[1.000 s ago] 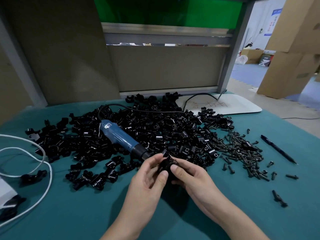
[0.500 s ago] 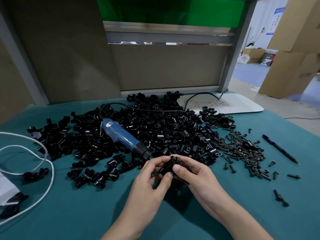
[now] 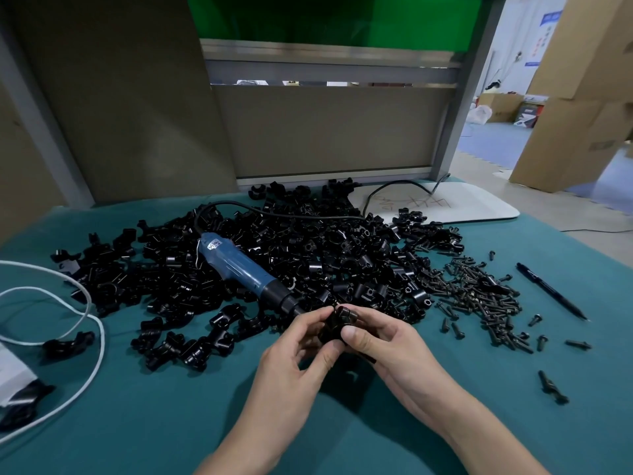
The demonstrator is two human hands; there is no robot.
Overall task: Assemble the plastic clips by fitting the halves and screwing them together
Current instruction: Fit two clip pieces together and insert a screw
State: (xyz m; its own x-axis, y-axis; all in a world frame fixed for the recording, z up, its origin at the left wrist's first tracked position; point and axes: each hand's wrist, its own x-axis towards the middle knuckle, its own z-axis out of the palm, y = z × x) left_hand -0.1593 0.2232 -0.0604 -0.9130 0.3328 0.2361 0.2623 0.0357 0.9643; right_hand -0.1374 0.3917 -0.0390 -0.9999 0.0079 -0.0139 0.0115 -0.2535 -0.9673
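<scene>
One teal-covered table (image 3: 137, 423) is carrying everything. One sprawling pile of black clip halves (image 3: 342, 255), far too many to count, is lying under and around the single blue electric screwdriver (image 3: 236, 265), which is resting tilted on the pile with its dark tip pointing toward the person. One white board (image 3: 479, 207) is lying beyond the screwdriver and to its right, with the tool's black cable crossing it. One heap of dark screws (image 3: 479, 293), also beyond counting, is sitting well to the right of the screwdriver, with a few strays scattered past it. One looping white cord (image 3: 90, 313) is lying well to the left of the screwdriver, running out of view. Two bare hands are meeting just in front of the screwdriver's tip: the left hand (image 3: 291, 358) is curling its thumb and fingers around one black clip (image 3: 337, 323), while the right hand (image 3: 387, 341) is pressing its thumb on the same clip, its fingers wrapping behind. One black pen (image 3: 551, 291) is lying far right of the screwdriver, beyond the screws. The fingers are covering much of the clip, so it is impossible to tell whether its halves are seating fully.
</scene>
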